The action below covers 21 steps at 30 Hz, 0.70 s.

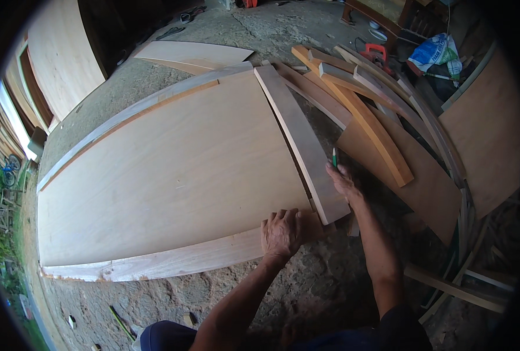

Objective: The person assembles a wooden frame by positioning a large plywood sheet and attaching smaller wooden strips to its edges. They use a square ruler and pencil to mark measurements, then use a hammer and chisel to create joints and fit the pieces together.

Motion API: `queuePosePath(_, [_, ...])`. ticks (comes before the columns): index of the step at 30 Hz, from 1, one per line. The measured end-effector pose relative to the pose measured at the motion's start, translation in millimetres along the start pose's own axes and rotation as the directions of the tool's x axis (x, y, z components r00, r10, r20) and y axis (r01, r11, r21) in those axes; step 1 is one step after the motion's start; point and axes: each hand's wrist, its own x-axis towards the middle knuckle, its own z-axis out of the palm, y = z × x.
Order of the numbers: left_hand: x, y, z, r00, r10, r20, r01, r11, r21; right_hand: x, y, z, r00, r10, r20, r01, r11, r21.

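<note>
A large pale plywood panel [172,175] lies on the ground in front of me, with long wooden boards along its edges. My left hand [282,235] is closed over the near board [184,257], close to its right end, its bent fingers reaching to the panel's edge. My right hand [346,182] grips a green pencil [334,157], which points up and away from me. That hand is beside the outer edge of the right-hand board [298,131]. A narrow dark gap separates this board from the panel.
Loose wooden planks [365,120] and plywood pieces [409,175] are heaped at the right. Behind them lie a red tool [376,51] and a blue-and-white bag [437,55]. Another thin sheet [198,52] rests beyond the panel. Tall boards [61,58] stand at the left. The ground is rough.
</note>
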Motion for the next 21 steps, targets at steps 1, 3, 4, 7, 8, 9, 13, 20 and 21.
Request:
queuePosePath(1, [-0.1, -0.4, 0.1, 1.0, 0.003, -0.002, -0.003, 1.0, -0.002, 1.1, 2.4, -0.3, 1.0, -0.012, -0.02, 0.013, 1.0, 0.005])
queuePosePath(3, [-0.5, -0.6, -0.1, 1.0, 0.009, -0.007, -0.009, 1.0, -0.007, 4.4, 9.1, -0.3, 0.998, -0.038, -0.059, 0.039, 0.999, 0.012])
queuePosePath(4, [-0.6, 2.4, 0.9, 1.0, 0.021, -0.005, -0.021, 1.0, -0.016, 7.2, 18.8, -9.7, 0.999, -0.003, -0.046, 0.002, 0.999, -0.034])
queuePosePath(7, [-0.5, 1.5, 1.3, 0.999, 0.047, -0.011, -0.048, 0.999, -0.017, 10.5, 29.7, -16.8, 0.997, 0.067, -0.046, -0.072, 0.991, -0.117])
queuePosePath(8, [-0.9, 0.2, 2.0, 0.998, 0.06, -0.021, -0.06, 0.998, -0.013, 8.9, 31.9, -12.7, 0.995, 0.064, -0.076, -0.073, 0.99, -0.119])
queuePosePath(9, [-1.5, -2.8, 1.2, 0.997, 0.068, -0.032, -0.068, 0.998, -0.001, 6.9, 28.7, -2.6, 0.993, 0.061, -0.1, -0.072, 0.991, -0.117])
queuePosePath(13, [-0.5, 4.7, -2.5, 0.999, 0.04, 0.0, -0.04, 0.999, 0.0, 0.5, 26.4, 4.6, 0.994, 0.086, -0.06, -0.086, 0.996, 0.012])
queuePosePath(20, [0.1, 2.6, -2.4, 0.999, 0.043, 0.005, -0.043, 0.999, 0.009, -8.8, 6.5, 15.7, 0.995, 0.078, -0.065, -0.077, 0.997, 0.018])
queuePosePath(21, [-0.6, 2.9, -2.9, 0.999, 0.037, 0.011, -0.038, 0.999, 0.006, -10.5, 5.3, 16.4, 0.996, 0.077, -0.055, -0.076, 0.997, 0.017])
